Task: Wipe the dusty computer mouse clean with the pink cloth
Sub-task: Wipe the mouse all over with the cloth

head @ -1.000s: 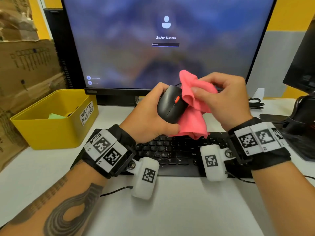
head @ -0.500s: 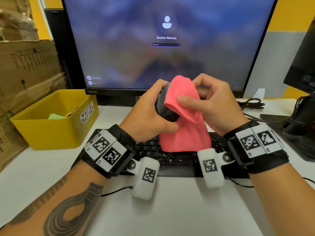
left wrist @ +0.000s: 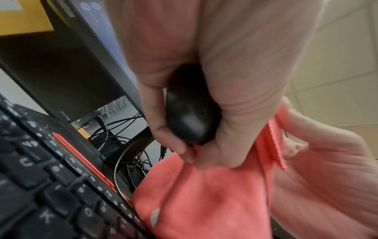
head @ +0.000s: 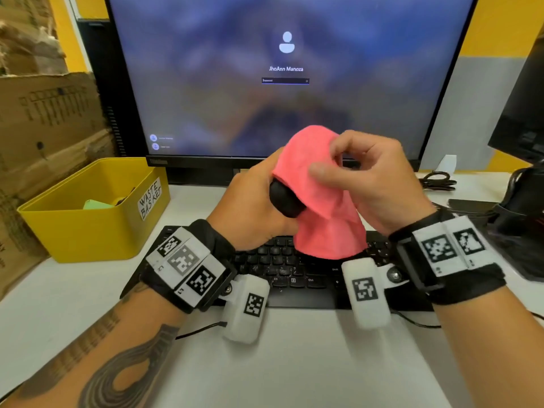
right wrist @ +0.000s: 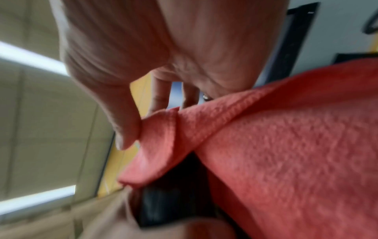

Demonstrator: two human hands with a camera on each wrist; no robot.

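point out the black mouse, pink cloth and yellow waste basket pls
black computer mouse [left wrist: 190, 111], left wrist view: rounded rear shell.
pink cloth [head: 326, 201], head view: middle of the drape covering the mouse.
yellow plastic waste basket [head: 88, 231], head view: front wall.

Head view: from above and behind the wrists, facing forward and down at the monitor [head: 288, 75] and keyboard [head: 294, 272] on the bench [head: 294, 363]. Left wrist view: very close, along the palm, keyboard [left wrist: 51, 177] lower left of frame. Right wrist view: close, blurred, tilted upward. Shared by all: pink cloth [head: 321, 201] and mouse [head: 284, 198].
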